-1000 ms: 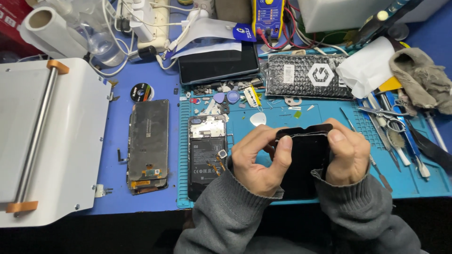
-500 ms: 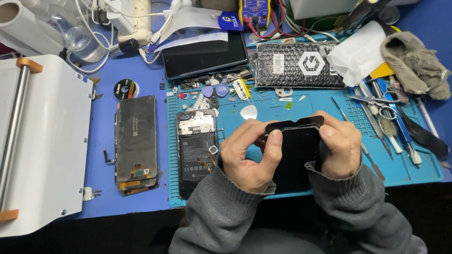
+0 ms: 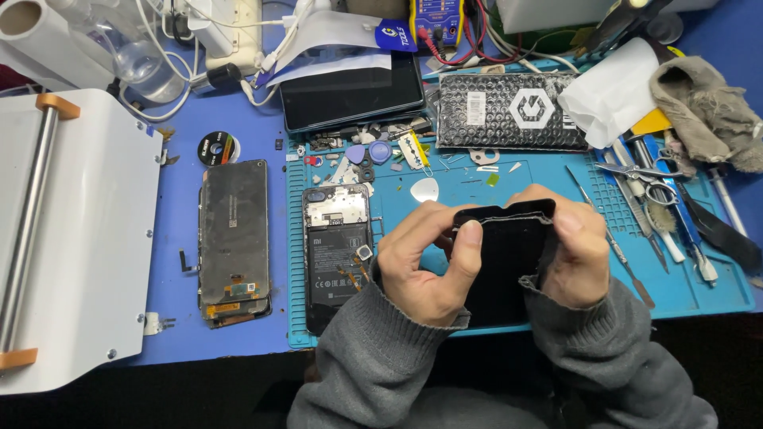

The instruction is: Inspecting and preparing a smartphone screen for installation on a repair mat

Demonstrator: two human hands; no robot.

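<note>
While the black phone panel [image 3: 509,262] is being pinched by the left hand [image 3: 425,266] and right hand [image 3: 576,254], cracking is being risked by uneven pressure.

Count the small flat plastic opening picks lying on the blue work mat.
3: a purple triangular pick and a blue round pick by the loose parts, and a white triangular pick above the hands; others may be hidden.

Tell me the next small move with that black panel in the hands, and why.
Probably ease the left thumb further along the top edge, lifting gently. Both hands, left hand and right hand, pinch the black panel at its upper corners, and a thin grey layer at that edge looks partly lifted, so slow peeling seems safer than a pull.
</note>
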